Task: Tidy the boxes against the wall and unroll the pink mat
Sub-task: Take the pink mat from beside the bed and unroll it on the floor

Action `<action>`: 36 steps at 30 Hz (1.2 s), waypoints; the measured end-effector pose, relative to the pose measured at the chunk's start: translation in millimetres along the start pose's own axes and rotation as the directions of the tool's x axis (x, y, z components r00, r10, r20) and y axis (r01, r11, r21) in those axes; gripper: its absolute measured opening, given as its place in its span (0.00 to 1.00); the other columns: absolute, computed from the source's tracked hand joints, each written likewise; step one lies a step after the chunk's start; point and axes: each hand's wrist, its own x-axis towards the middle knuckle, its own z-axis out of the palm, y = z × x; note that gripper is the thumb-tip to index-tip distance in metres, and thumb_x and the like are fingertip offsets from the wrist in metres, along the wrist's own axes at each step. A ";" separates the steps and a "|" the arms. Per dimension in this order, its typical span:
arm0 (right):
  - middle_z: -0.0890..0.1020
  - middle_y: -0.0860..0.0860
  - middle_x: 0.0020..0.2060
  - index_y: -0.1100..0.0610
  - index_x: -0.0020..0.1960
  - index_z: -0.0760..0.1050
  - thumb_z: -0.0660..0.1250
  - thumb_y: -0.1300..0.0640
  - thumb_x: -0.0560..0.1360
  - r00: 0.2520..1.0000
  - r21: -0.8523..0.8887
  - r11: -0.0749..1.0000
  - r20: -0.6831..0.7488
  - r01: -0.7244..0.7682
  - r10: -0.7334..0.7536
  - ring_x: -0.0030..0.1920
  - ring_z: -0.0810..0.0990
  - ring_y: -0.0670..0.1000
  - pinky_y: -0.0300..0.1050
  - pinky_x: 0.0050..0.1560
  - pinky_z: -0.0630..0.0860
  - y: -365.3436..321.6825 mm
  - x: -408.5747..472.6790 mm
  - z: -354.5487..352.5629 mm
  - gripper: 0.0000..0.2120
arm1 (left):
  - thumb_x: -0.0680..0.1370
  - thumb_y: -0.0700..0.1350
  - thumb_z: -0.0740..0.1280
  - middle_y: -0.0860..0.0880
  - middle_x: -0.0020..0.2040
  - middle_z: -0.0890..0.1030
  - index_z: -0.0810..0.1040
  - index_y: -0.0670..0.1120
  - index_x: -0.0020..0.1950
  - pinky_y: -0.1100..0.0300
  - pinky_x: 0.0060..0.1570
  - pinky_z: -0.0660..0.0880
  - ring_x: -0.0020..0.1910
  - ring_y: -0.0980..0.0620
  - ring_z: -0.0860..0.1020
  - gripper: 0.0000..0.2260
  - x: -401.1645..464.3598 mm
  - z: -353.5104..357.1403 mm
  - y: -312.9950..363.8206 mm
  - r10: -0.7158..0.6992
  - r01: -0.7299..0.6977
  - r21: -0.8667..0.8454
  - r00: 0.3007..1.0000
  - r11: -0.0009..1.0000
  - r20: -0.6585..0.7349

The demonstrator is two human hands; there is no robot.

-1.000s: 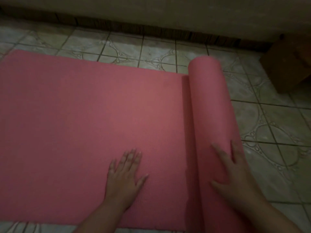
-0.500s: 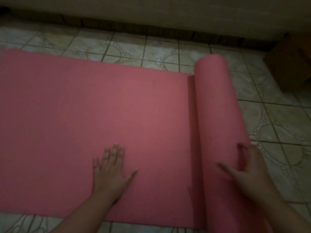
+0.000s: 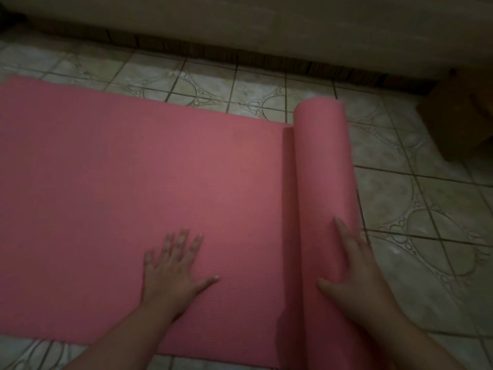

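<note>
While the pink mat (image 3: 133,182) lies mostly flat on the tiled floor (image 3: 426,209), I see its rolled part (image 3: 324,169) on the right. Left hand (image 3: 173,273) presses flat, fingers spread, on the near mat; right hand (image 3: 354,273) rests straight-fingered on the roll. Brown box (image 3: 464,116) sits far right by the wall (image 3: 266,25).

Left hand (image 3: 174,265) flat, fingers spread; right hand (image 3: 354,273) flat, fingers straight

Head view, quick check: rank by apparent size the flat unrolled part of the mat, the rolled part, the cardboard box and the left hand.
1. Flat unrolled part
2. Rolled part
3. Cardboard box, cropped by the frame and farther away, so unsure
4. Left hand, nearest the camera
</note>
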 end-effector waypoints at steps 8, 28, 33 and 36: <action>0.67 0.46 0.67 0.44 0.72 0.61 0.81 0.53 0.47 0.979 0.394 0.898 0.117 -0.197 0.164 0.64 0.66 0.46 0.43 0.62 0.65 60.7 1.7 -41.3 0.56 | 0.54 0.81 0.30 0.55 0.76 0.34 0.29 0.62 0.70 0.40 0.72 0.42 0.77 0.49 0.39 0.47 -0.1 -19.9 -38.7 -0.126 0.121 0.056 0.987 0.991 0.098; 0.71 0.64 0.61 0.43 0.75 0.47 0.74 0.50 0.62 0.969 -0.296 0.924 -0.116 -0.244 0.218 0.58 0.75 0.65 0.57 0.54 0.75 24.1 16.9 -11.2 0.51 | 0.57 0.81 0.39 0.57 0.74 0.30 0.32 0.61 0.73 0.47 0.73 0.36 0.72 0.57 0.31 0.48 9.1 -12.9 8.8 0.039 -0.030 -0.057 0.988 0.998 0.151; 0.66 0.63 0.66 0.37 0.74 0.44 0.69 0.48 0.68 0.983 -0.347 0.922 -0.001 -0.172 0.183 0.61 0.73 0.64 0.53 0.57 0.74 -12.4 9.0 3.0 0.45 | 0.52 0.82 0.33 0.56 0.76 0.34 0.31 0.62 0.71 0.47 0.74 0.42 0.76 0.52 0.38 0.50 10.8 -21.7 -35.4 -0.033 0.034 -0.008 0.991 0.999 0.131; 0.61 0.63 0.69 0.31 0.72 0.46 0.70 0.47 0.67 0.983 -0.292 0.939 -0.012 -0.181 0.186 0.63 0.72 0.64 0.55 0.59 0.74 -8.0 9.8 -1.5 0.44 | 0.52 0.82 0.31 0.55 0.76 0.34 0.28 0.61 0.70 0.47 0.75 0.43 0.76 0.52 0.38 0.50 13.4 -27.2 -53.4 -0.070 0.064 0.045 0.984 0.997 0.162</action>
